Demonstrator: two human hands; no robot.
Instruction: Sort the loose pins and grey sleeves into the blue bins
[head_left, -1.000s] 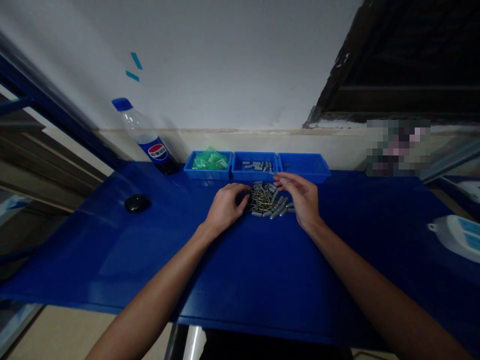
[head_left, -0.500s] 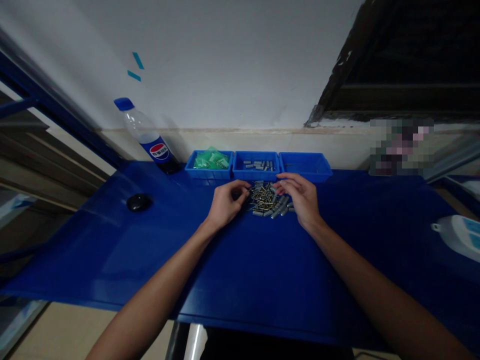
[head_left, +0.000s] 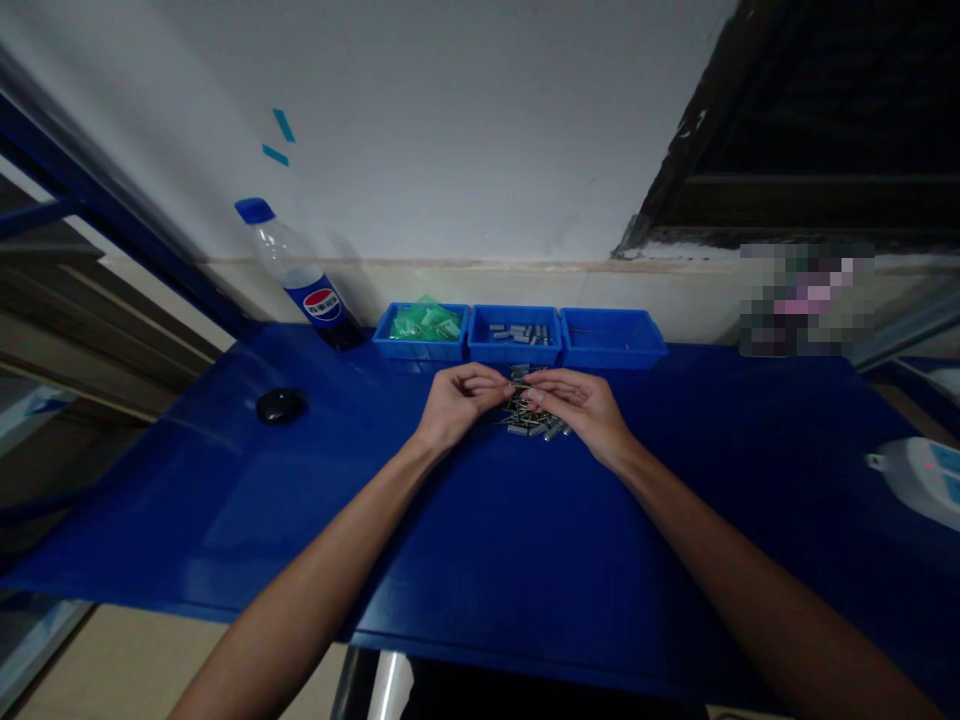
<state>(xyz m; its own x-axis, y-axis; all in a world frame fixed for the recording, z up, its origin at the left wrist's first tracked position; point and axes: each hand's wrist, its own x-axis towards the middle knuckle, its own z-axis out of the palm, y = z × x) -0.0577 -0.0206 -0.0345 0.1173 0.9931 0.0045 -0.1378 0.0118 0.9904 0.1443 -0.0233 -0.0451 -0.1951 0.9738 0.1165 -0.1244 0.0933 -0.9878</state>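
Observation:
A pile of small metal pins and grey sleeves (head_left: 534,420) lies on the blue table (head_left: 480,540) in front of three blue bins. My left hand (head_left: 457,402) and my right hand (head_left: 574,400) meet fingertip to fingertip just above the pile. Both are closed in a pinch on a small piece that I cannot make out. The left bin (head_left: 421,330) holds green bags, the middle bin (head_left: 514,334) holds several grey sleeves, and the right bin (head_left: 611,336) looks nearly bare.
A cola bottle (head_left: 300,275) leans against the wall at the back left. A black round object (head_left: 279,405) lies on the table's left part. A white device (head_left: 919,475) sits at the right edge. The table's front edge runs below my forearms.
Both hands have lifted off the pile and come together at its middle, pinching something between their fingertips. The right hand moved left; the left hand rose slightly.

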